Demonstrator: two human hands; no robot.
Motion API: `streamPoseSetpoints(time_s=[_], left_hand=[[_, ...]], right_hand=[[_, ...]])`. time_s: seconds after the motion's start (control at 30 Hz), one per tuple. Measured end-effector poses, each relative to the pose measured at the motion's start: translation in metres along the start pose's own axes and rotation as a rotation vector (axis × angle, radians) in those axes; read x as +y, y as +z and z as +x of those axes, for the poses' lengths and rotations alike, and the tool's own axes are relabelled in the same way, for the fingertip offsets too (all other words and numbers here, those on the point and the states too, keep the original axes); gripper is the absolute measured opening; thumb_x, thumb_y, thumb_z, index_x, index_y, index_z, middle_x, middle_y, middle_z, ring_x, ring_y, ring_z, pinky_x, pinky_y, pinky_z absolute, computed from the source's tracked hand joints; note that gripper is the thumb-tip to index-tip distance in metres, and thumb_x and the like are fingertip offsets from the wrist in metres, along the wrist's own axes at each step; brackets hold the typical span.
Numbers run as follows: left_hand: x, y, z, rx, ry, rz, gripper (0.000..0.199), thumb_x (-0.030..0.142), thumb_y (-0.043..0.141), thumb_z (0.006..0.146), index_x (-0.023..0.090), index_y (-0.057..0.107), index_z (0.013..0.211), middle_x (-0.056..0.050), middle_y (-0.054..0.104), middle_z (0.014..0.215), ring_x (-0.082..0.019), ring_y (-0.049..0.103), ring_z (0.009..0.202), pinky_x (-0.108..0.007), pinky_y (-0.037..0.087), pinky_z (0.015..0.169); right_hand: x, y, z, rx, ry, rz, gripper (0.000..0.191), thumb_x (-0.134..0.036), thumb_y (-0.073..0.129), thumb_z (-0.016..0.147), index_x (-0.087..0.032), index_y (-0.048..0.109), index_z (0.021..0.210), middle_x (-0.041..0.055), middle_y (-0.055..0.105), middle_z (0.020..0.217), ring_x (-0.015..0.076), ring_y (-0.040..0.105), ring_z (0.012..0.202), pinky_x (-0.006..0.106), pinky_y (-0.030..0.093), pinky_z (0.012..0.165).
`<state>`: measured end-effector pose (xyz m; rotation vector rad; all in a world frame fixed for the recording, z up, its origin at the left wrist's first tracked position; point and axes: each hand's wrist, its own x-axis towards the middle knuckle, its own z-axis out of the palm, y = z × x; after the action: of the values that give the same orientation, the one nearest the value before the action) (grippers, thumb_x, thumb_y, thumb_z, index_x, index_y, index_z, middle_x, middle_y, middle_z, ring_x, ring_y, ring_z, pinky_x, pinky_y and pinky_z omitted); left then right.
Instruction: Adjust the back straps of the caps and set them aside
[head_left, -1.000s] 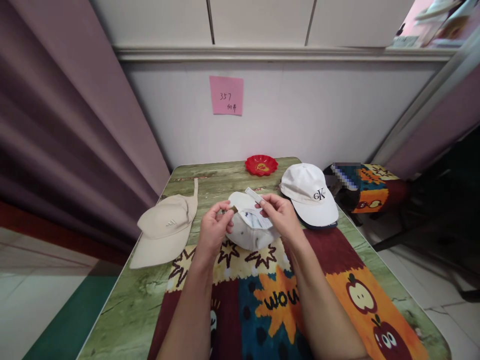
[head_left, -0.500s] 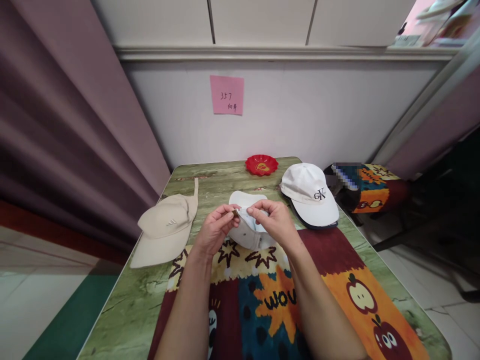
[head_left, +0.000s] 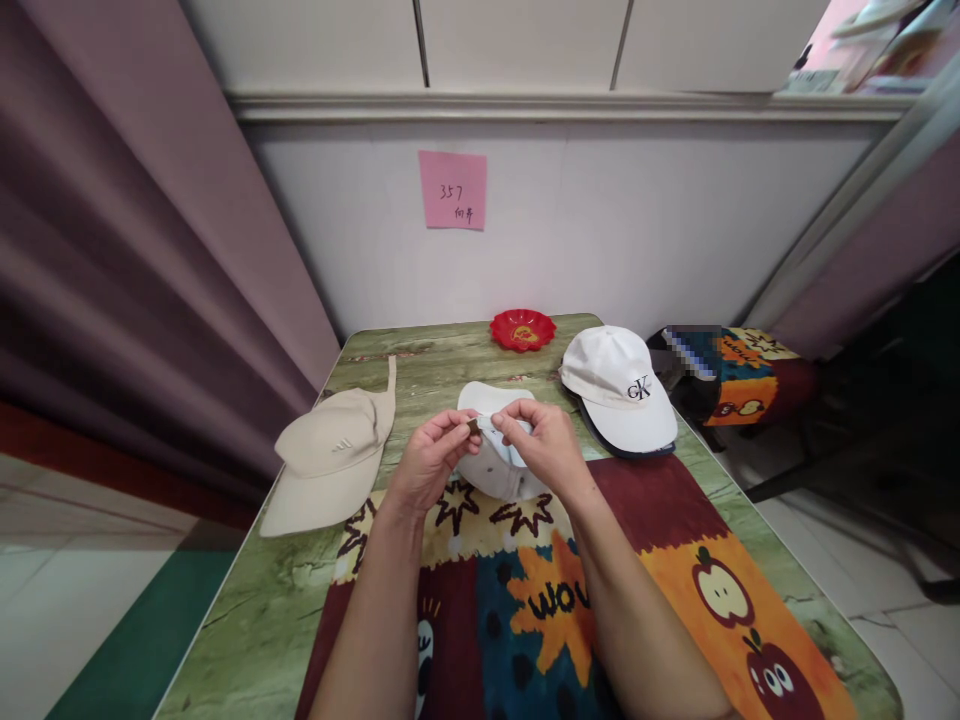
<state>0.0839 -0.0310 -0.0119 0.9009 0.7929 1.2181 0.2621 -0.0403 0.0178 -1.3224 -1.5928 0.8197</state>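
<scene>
while it's held, the grey cap (head_left: 493,474) points forward

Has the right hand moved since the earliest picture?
Yes. Judged against the red scalloped dish, the right hand has moved to the left, closer to the left hand.

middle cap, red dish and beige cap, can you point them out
Middle cap (head_left: 491,472): head view, outside of its crown
Red dish (head_left: 501,328): head view, its inner wall
Beige cap (head_left: 334,452): head view, front of its crown by the logo
</scene>
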Motion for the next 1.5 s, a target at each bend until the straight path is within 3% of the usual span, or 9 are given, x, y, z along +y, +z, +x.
streamPoseSetpoints(time_s=[0.37,0.83,1.2,1.5], left_hand=[[0.0,0.001,-0.001,0.008,0.009,0.041,0.02,0.027,0.082,0.071,0.013,0.069,0.077,-0.005,0.066,0.105,-0.007,0.062,0.064,-0.019,0.052,0.065],[-0.003,0.0,0.002,-0.006,0.026,-0.004,0.018,0.026,0.084,0.069,0.014,0.072,0.076,-0.004,0.067,0.097,-0.006,0.058,0.061,-0.019,0.048,0.059],[0.0,0.003,0.001,-0.001,0.039,0.016,0.021,0.028,0.083,0.07,0.014,0.069,0.076,-0.004,0.067,0.092,-0.006,0.056,0.061,-0.02,0.045,0.058],[-0.001,0.006,0.001,0.02,0.056,0.094,0.024,0.035,0.079,0.074,0.014,0.069,0.08,-0.004,0.067,0.082,-0.008,0.054,0.06,-0.021,0.044,0.059]], right_hand=[[0.005,-0.007,0.003,-0.055,0.027,0.017,0.026,-0.042,0.063,0.083,-0.019,0.07,0.072,-0.0004,0.068,0.062,0.0121,0.05,0.053,0.025,0.035,0.058],[0.017,-0.005,0.006,-0.122,0.057,0.241,0.03,-0.046,0.063,0.083,-0.018,0.067,0.074,-0.001,0.063,0.063,0.0103,0.042,0.053,0.023,0.032,0.052],[0.013,-0.012,0.007,-0.22,0.033,0.228,0.021,-0.037,0.066,0.081,-0.017,0.067,0.075,-0.0004,0.064,0.066,0.0109,0.05,0.06,0.023,0.036,0.059],[0.017,-0.006,0.007,-0.257,0.007,0.22,0.022,-0.039,0.062,0.084,-0.018,0.07,0.081,0.0001,0.067,0.07,0.0128,0.057,0.064,0.024,0.042,0.063]])
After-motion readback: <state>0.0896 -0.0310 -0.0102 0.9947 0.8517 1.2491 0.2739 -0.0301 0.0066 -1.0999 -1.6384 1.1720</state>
